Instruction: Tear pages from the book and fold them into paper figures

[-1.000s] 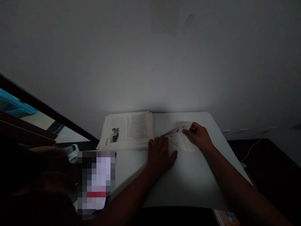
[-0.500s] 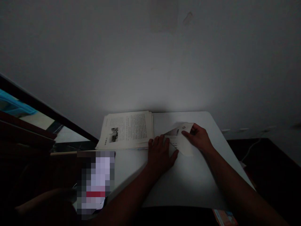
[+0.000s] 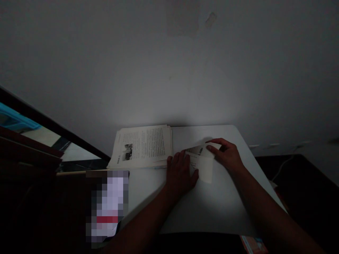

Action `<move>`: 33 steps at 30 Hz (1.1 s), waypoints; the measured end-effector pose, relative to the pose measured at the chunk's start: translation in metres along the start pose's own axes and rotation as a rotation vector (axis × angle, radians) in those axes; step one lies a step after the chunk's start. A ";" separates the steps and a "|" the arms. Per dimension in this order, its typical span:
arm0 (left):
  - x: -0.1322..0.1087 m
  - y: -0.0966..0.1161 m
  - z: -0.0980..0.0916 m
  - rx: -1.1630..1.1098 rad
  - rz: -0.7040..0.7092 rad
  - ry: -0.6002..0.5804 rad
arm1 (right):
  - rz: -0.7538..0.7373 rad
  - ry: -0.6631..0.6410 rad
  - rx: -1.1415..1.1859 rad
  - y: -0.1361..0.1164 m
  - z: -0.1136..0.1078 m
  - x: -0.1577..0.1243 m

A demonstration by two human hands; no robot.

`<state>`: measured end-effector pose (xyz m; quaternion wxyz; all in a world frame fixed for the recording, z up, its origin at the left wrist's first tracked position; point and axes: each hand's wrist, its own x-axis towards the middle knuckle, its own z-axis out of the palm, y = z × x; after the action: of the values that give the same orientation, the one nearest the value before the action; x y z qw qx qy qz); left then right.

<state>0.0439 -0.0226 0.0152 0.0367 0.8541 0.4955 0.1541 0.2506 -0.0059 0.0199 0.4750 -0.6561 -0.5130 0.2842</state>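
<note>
A folded sheet of printed paper lies on the white table, with one flap lifted at its far right side. My left hand rests palm down on the paper's left part, fingers spread. At the far right corner, my right hand pinches the raised flap between thumb and fingers. Left of the folded sheet sits a stack of printed pages, its top page bearing text and a small dark picture; my left fingertips are close to its near right corner.
A pixelated bright screen-like area covers something at the table's left edge. Behind the table rises a grey wall. A cable runs along the dark floor at right. An orange printed item shows below the front edge.
My right hand has turned the flap, so its lower part now hangs nearer the table's front and the printed mark on it no longer shows. The left hand has barely moved.
</note>
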 end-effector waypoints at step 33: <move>0.004 -0.013 0.015 -0.053 0.121 0.029 | -0.200 -0.121 -0.342 0.019 -0.011 0.001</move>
<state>0.0395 -0.0111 -0.0006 0.0428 0.8789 0.4390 0.1817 0.2677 -0.0094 0.0067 0.3508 -0.6547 -0.6439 0.1834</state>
